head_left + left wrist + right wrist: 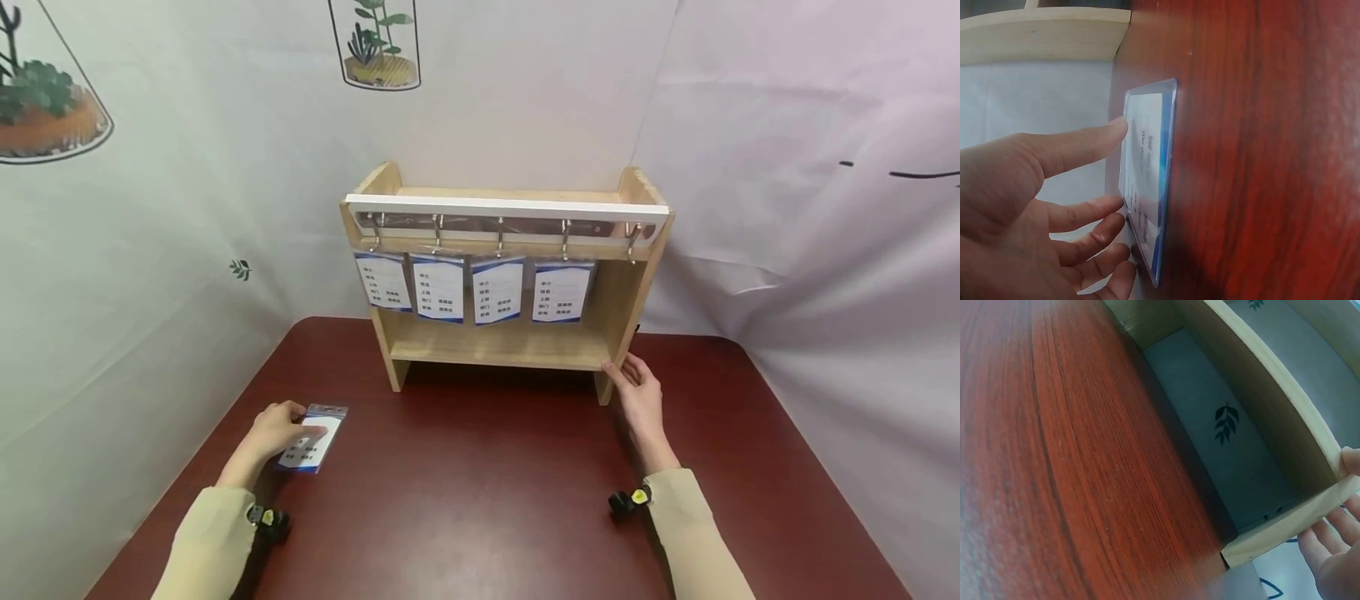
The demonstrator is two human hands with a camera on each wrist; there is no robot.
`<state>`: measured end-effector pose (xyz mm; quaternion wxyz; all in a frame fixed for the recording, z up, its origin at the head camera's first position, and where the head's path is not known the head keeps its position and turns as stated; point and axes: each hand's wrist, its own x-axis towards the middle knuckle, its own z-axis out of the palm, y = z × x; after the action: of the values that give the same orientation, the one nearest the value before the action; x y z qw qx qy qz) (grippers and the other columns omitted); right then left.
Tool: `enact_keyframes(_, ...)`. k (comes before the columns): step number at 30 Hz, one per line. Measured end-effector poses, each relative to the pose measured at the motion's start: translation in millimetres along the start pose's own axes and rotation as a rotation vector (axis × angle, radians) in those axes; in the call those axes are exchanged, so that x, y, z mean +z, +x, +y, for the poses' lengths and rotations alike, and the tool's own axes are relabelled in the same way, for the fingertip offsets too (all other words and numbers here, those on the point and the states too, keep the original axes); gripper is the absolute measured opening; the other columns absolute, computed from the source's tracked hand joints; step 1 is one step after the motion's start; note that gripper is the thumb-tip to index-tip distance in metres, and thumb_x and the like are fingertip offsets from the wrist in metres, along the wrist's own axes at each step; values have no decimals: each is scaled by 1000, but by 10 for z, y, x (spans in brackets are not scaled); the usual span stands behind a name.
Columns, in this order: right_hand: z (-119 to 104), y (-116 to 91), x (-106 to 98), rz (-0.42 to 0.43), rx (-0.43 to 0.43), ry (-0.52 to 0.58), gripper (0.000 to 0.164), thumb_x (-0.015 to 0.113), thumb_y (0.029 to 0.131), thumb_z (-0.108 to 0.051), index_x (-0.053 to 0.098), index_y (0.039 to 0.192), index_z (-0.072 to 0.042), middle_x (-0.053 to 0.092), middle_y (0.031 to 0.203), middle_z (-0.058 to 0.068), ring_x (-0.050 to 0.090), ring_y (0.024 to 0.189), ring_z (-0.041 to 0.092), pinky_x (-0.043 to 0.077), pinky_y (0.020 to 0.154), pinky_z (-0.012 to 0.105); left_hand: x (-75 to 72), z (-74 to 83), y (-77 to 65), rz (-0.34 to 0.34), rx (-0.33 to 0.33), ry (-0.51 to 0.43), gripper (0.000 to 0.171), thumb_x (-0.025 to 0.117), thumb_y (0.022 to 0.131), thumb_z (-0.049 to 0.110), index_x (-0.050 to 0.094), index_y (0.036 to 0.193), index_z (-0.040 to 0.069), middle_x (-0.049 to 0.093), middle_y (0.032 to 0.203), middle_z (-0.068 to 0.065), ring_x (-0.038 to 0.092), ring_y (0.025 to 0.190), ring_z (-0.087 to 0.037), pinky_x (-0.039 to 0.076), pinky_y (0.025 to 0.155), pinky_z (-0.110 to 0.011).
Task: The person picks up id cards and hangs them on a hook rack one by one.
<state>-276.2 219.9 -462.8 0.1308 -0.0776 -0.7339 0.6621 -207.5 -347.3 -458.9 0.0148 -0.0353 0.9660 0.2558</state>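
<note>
On the dark red table, at the left in the head view, lies a name badge (318,446) in a clear sleeve, white with blue trim. My left hand (277,429) grips it, the thumb over its face and the curled fingers at its far-side edge; the left wrist view shows thumb and fingers (1094,240) around the badge (1147,150). My right hand (641,396) holds the lower right side of a wooden rack (502,354), thumb at the front and fingers outside the panel (1297,528). Several similar badges (497,292) hang from the rack's metal hooks (500,237).
The rack stands at the back of the table (465,500), with a white hook rail (506,204) across its front. Its rightmost hook (632,242) bears no badge. White cloth (187,208) with printed plants hangs behind and along both sides.
</note>
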Motion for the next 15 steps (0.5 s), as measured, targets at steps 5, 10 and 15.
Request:
enact_keyframes(5,-17,3,-11,1,-13,3,64,72,94,-35,50,145,-2,53,145,21,51,134,29,43,111,45,38,13,47,-1,-18,8,61,82,82,26,59,113,-21,64,96,-28,57,83,-33,53,70,-44)
enact_keyframes(10,-15,-2,-4,-3,0,4,63,73,94,-34,51,144,-2,54,144,20,51,134,28,43,111,44,19,28,70,-20,-42,7,57,83,80,23,59,108,-19,63,91,-24,57,80,-31,51,69,-41)
enact_keyframes(15,6,-14,-1,-2,0,10,63,72,94,-33,51,144,-2,53,145,20,51,134,28,43,112,45,-2,49,62,-49,-64,-23,54,84,80,24,57,106,-16,60,86,-17,55,79,-28,47,64,-34)
